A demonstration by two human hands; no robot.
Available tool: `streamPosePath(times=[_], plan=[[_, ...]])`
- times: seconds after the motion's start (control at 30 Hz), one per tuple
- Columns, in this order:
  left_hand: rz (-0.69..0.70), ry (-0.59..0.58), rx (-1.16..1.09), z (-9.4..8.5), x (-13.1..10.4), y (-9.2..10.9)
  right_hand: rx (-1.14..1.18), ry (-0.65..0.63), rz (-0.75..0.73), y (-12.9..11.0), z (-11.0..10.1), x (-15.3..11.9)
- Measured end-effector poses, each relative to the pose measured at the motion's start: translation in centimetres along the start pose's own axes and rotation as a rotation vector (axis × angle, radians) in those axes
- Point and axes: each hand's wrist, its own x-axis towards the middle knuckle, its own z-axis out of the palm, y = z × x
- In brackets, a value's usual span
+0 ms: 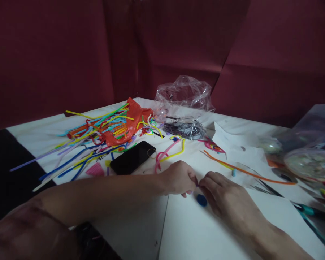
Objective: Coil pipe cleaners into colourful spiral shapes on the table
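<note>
Blue disc: we see a dark blue, round disc (202, 200) lying on the white tabletop (195, 234), its edge softly blurred.
Left hand: our bare left hand (179, 178) curls beyond the disc and to its left, most fingers tucked from view.
Right hand: our bare right hand (230, 196) arches just right of the disc.
Fingertips: they meet just beyond the disc; a purplish sliver (197, 185) shows there, too small for us to identify, and we cannot tell whether either hand clamps it.
Phone: a black, glossy, rectangular phone (130, 159) lies farther left of the disc.
Fuzzy stems: multicoloured, thin stems (112, 124) overlap a red-orange plastic bag (137, 119), well beyond the disc, leftward; many are partly hidden.
Container: a round, clear container (311, 164), right of the disc, is cut off, its contents blurred.
</note>
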Motion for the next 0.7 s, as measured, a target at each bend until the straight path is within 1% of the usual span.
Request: streamPosePath(times=[0.13,0.23,0.37,0.53,0.6,0.7], plan=[[-0.078,0.122,-0.179,0.7,-0.5,0.6,-0.029,0.094,0.055,-0.3,0.9,-0.4],[-0.149,0.165,-0.325,1.3,-1.2,1.1,-0.008,0.109,0.100,-0.3,1.5,-0.7],[-0.205,0.150,-0.423,1.6,-1.9,1.2,0.069,0.090,0.133,-0.2,1.9,-1.0],[-0.219,0.108,-0.446,1.4,-2.1,0.8,0.146,0.064,0.155,-0.4,1.7,-1.1],[-0.214,0.109,-0.457,1.5,-2.2,0.8,0.165,0.074,0.174,-0.6,1.7,-1.1],[-0.201,0.146,-0.486,2.0,-2.3,0.9,0.194,0.120,0.228,-0.8,1.6,-0.9]])
